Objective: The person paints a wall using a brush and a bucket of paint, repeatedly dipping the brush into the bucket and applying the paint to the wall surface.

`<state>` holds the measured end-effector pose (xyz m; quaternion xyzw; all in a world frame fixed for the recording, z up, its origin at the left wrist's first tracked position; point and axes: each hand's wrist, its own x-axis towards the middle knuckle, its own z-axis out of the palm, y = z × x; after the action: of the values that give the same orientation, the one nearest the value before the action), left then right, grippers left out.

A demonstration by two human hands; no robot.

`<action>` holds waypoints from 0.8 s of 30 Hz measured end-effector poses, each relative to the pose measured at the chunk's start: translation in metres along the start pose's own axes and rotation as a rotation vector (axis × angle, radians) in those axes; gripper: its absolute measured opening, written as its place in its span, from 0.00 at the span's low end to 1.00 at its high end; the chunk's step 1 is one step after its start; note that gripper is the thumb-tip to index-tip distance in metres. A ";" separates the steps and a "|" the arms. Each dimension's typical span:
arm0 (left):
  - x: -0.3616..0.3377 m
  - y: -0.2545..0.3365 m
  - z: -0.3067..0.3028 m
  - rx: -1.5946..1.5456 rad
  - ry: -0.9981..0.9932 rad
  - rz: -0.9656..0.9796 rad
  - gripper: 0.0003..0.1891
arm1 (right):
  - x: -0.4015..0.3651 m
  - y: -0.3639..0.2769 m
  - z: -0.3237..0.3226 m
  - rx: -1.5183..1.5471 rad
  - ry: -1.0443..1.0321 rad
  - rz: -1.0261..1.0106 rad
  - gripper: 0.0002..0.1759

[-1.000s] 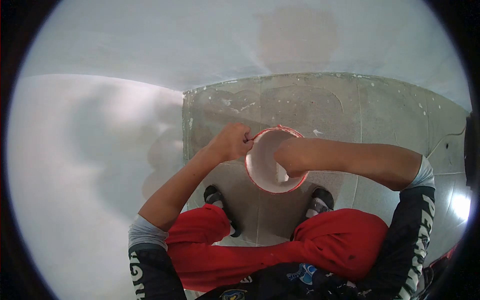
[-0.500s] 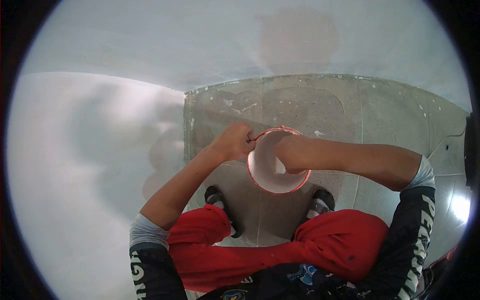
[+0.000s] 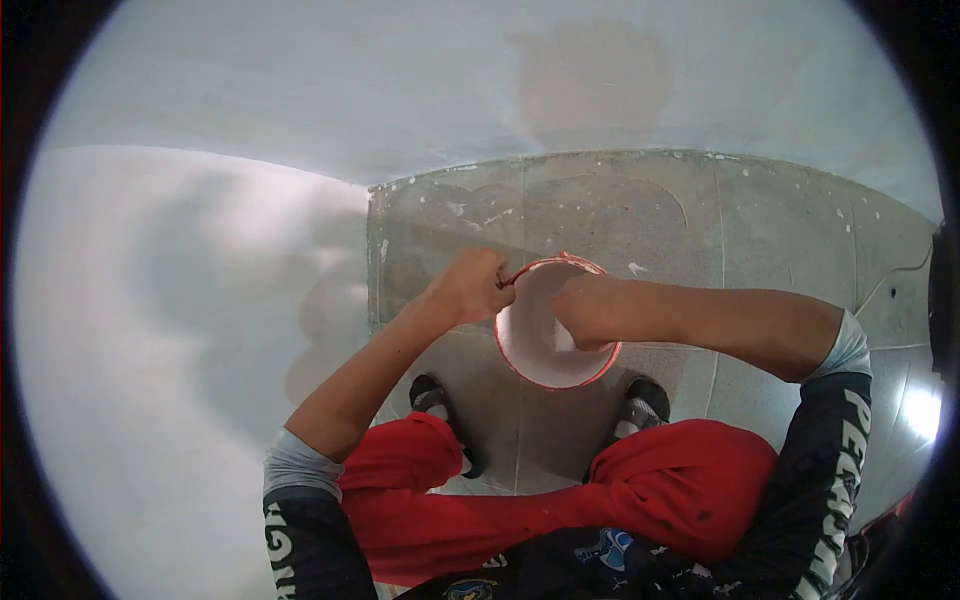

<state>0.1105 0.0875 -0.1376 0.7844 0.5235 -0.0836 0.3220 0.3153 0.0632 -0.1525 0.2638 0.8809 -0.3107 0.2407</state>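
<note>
- While the bucket [image 3: 530, 350] stands on the floor [image 3: 620, 210], the left hand [image 3: 470, 285] is clenched on its red rim
- right hand [image 3: 585, 310] curled shut inside it, its hold hidden

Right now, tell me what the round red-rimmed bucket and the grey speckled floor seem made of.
The round red-rimmed bucket: probably plastic, thin even red lip; inside coated matt white. The grey speckled floor: likely terrazzo or stone tile, slight sheen, straight joint lines, white splatters.
</note>
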 end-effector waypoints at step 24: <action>-0.027 0.024 0.032 0.097 0.266 0.037 0.17 | -0.006 -0.005 -0.003 0.020 -0.007 0.033 0.08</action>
<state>0.1262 0.0416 -0.1402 0.8126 0.5424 0.0019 0.2131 0.3158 0.0600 -0.1453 0.2795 0.8725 -0.3163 0.2461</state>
